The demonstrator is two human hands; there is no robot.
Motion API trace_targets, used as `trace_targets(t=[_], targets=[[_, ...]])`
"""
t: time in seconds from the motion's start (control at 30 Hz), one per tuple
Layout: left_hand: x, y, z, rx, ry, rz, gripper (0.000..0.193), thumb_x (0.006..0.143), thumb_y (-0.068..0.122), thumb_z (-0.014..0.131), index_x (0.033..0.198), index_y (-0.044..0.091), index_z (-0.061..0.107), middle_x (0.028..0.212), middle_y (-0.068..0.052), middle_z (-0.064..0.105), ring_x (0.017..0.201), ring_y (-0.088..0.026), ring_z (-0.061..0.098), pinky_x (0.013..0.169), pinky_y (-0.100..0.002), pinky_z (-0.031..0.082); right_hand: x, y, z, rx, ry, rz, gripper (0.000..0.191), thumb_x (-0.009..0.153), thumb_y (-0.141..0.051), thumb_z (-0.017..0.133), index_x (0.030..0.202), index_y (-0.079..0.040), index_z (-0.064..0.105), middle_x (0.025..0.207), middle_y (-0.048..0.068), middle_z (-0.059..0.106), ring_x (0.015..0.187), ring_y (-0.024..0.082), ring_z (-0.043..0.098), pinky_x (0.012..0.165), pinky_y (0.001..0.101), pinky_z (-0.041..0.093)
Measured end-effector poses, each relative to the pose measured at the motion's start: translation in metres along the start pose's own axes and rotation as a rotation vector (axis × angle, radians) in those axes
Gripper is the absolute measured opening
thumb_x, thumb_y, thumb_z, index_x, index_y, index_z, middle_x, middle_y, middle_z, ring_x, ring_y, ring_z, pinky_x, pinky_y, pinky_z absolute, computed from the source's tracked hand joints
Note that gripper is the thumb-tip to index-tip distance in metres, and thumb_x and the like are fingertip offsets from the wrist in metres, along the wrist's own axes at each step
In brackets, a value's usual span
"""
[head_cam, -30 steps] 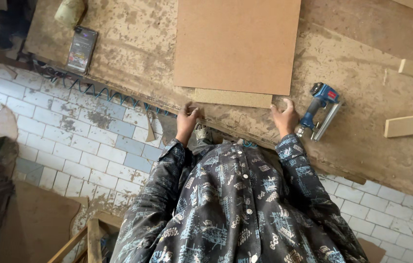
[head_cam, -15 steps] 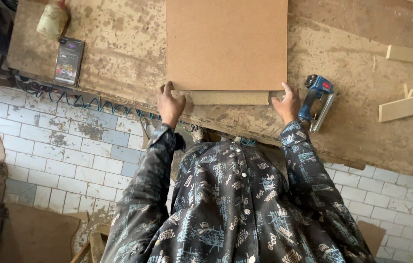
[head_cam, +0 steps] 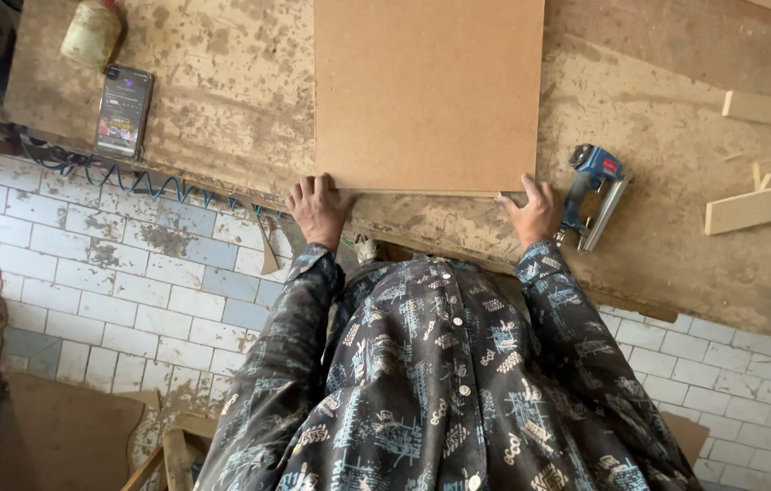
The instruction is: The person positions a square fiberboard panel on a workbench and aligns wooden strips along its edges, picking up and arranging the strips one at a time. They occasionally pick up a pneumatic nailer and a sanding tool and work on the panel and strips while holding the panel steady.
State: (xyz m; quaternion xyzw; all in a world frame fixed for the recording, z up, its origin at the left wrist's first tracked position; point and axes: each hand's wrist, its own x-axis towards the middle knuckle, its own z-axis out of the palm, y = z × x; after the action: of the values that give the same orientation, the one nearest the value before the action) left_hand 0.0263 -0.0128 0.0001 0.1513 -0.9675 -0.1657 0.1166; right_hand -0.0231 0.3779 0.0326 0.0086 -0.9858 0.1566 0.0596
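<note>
— Fingers, head view?
— Left hand (head_cam: 317,209): fingers together, curled onto the near left corner of the square fibreboard panel (head_cam: 429,91). Right hand (head_cam: 531,212): fingers slightly spread, pressing the near right corner.
— Arms?
— Both sleeves reach forward, wrists at the workbench (head_cam: 676,245) edge.
— Panel's position?
— Flat on the bench; blue nail gun (head_cam: 593,193) just beside the right hand.

One board (head_cam: 428,91), one phone (head_cam: 125,111), one nailer (head_cam: 593,194), two hands (head_cam: 319,210)
</note>
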Motion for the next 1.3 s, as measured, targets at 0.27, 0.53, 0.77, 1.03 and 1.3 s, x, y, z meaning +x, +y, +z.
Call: trace_targets(t=[0.27,0.53,0.77,1.03,1.3], targets=[[0.004,0.0,0.002,0.056,0.093,0.065,0.06,0.073,0.07,0.082,0.094,0.017,0.063,0.099,-0.007,0.056,0.095,-0.03,0.054,0.086,-0.046,0.039,0.0,-0.003,0.005,-0.086,0.113,-0.026,0.062,0.072,-0.043,0.096,0.119,-0.008,0.076,0.108,0.016,0.07,0.102,0.035,0.063,0.091,0.0472,0.05],[-0.002,0.002,-0.002,0.012,0.037,0.043,0.066,0.081,0.065,0.08,0.121,0.016,0.062,0.121,-0.007,0.059,0.114,-0.031,0.054,0.101,-0.049,0.039,-0.002,0.015,0.001,-0.102,0.127,0.034,0.072,0.073,-0.049,0.094,0.13,-0.013,0.068,0.123,0.013,0.067,0.115,0.034,0.061,0.099,0.0498,0.047],[-0.003,0.013,0.006,0.23,-0.35,0.015,0.091,0.089,0.076,0.057,0.15,0.011,0.041,0.159,-0.021,0.031,0.147,-0.04,0.027,0.117,-0.057,0.021,0.0,0.055,-0.013,-0.279,0.143,0.398,0.086,0.081,-0.035,0.088,0.151,-0.008,0.044,0.142,0.024,0.056,0.126,0.044,0.054,0.102,0.0612,0.04],[-0.017,0.046,0.028,-0.011,-0.302,0.507,0.075,0.102,0.063,0.05,0.159,0.015,0.039,0.167,-0.015,0.028,0.156,-0.035,0.022,0.124,-0.056,0.016,0.004,0.069,-0.018,0.122,0.103,0.535,0.076,0.084,-0.022,0.084,0.148,-0.005,0.048,0.125,0.023,0.068,0.112,0.045,0.066,0.095,0.0522,0.051],[-0.022,0.038,0.035,-0.146,-0.234,0.481,0.061,0.098,0.049,0.06,0.15,0.016,0.053,0.161,-0.012,0.041,0.152,-0.033,0.032,0.123,-0.054,0.024,-0.016,-0.009,0.011,0.686,-0.49,0.228,0.024,0.083,-0.016,0.078,0.1,-0.004,0.068,0.083,0.009,0.071,0.069,0.016,0.066,0.066,0.0357,0.055]])
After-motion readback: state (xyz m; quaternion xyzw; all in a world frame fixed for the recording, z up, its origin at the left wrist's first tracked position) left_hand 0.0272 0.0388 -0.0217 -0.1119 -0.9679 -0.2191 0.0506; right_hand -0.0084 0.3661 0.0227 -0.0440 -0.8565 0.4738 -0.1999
